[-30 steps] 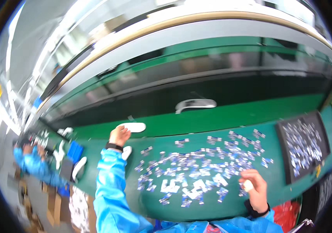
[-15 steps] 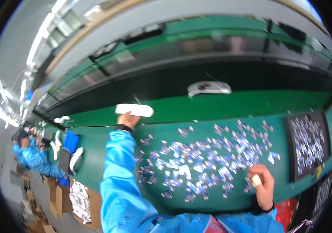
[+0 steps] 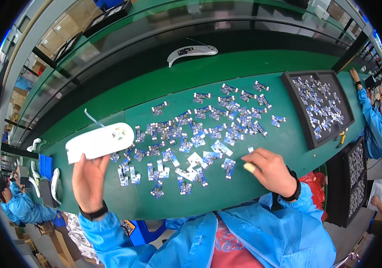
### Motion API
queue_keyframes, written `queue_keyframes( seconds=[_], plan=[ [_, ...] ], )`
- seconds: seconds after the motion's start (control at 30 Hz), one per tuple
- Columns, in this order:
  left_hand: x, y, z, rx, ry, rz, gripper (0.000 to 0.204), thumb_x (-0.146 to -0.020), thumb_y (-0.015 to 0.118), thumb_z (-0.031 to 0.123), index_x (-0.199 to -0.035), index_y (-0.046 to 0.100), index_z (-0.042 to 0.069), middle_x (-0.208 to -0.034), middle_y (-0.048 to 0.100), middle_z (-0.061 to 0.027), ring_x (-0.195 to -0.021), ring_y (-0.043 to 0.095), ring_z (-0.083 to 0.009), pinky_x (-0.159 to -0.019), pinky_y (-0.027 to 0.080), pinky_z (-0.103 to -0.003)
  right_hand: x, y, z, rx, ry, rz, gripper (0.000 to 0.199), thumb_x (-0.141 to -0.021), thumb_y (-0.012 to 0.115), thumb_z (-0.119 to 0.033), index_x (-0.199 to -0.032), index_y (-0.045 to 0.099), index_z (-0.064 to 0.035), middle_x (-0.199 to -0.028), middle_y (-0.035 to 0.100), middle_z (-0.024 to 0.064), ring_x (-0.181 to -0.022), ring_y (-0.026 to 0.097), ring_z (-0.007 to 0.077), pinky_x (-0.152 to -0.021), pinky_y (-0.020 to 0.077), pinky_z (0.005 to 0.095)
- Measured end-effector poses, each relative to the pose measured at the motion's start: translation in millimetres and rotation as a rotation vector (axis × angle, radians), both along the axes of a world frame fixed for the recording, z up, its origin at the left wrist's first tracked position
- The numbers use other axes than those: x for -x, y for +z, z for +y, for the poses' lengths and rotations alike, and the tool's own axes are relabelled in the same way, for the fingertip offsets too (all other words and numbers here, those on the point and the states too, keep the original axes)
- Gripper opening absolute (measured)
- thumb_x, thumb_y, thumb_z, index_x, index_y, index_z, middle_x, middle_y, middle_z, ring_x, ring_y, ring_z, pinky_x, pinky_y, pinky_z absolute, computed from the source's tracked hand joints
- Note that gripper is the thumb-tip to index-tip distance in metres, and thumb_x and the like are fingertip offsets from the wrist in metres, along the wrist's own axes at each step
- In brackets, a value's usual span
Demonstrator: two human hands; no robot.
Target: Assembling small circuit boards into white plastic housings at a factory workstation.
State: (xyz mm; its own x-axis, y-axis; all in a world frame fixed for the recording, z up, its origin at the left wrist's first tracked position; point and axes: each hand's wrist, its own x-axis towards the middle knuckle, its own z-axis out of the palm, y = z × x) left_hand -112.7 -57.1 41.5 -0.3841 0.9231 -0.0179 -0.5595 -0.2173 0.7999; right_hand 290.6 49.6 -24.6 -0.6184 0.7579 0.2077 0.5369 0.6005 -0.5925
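A white curved plastic housing [image 3: 93, 145] rests on the fingers of my left hand [image 3: 91, 184], raised above the left of the table. A thin pale strip sticks up from its far edge, and small coloured parts show near its right end. My right hand [image 3: 272, 173] hovers at the near right of many loose blue circuit boards [image 3: 184, 145], fingers loosely bent and slightly apart. One of its fingertips wears a yellowish cover. No held object shows in it. The closest circuit board [image 3: 228, 168] lies just left of its fingertips.
A similar white housing [image 3: 193, 51] lies on the far green ledge. At the right, a black tray [image 3: 307, 133] holds more boards; a co-worker's blue sleeve [image 3: 369, 123] is beyond it. A blue bin [image 3: 46, 166] stands at the left, near another person [image 3: 30, 203].
My left hand has brought the white housing back from the far ledge toward me. The view has swung to the right. My right hand stays by the boards.
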Motion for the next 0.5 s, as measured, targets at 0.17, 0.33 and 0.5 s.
queue_keyframes(
  seconds=[0.17,0.33,0.5],
  plan=[
    [-68.0,-14.4,-45.4,0.014,0.002,0.095,0.054,-0.094,0.050,0.013,-0.141,0.029,-0.002,-0.144,0.034,-0.0216,-0.135,0.033,-0.0371,-0.112,0.025,-0.056,10.7,-22.1,-36.3,-0.101,-0.028,-0.169,0.019,-0.081,0.065,-0.026,-0.091,0.063,-0.0098,-0.080,0.062,0.0078,-0.076,0.064,0.0266,-0.061,0.0514,0.0378],
    [-129.0,-26.4,-76.0,0.155,-0.052,0.138,0.055,-0.091,0.056,0.022,-0.138,0.037,-0.001,-0.142,0.040,-0.0184,-0.133,0.035,-0.0354,-0.113,0.023,-0.055,50.3,-50.0,-52.8,-0.179,-0.009,-0.088,0.021,-0.080,0.060,-0.022,-0.086,0.054,-0.0037,-0.076,0.054,0.0112,-0.073,0.059,0.0277,-0.060,0.0492,0.0380],
    [-148.5,-58.9,-59.9,0.058,-0.236,-0.049,0.048,-0.094,0.053,0.019,-0.135,0.040,-0.001,-0.141,0.042,-0.0183,-0.132,0.037,-0.0362,-0.112,0.024,-0.055,51.8,-57.2,-58.6,-0.274,-0.193,-0.187,0.014,-0.073,0.057,-0.008,-0.084,0.052,-0.0013,-0.074,0.053,0.0127,-0.070,0.058,0.0280,-0.055,0.0479,0.0373]
  ],
)
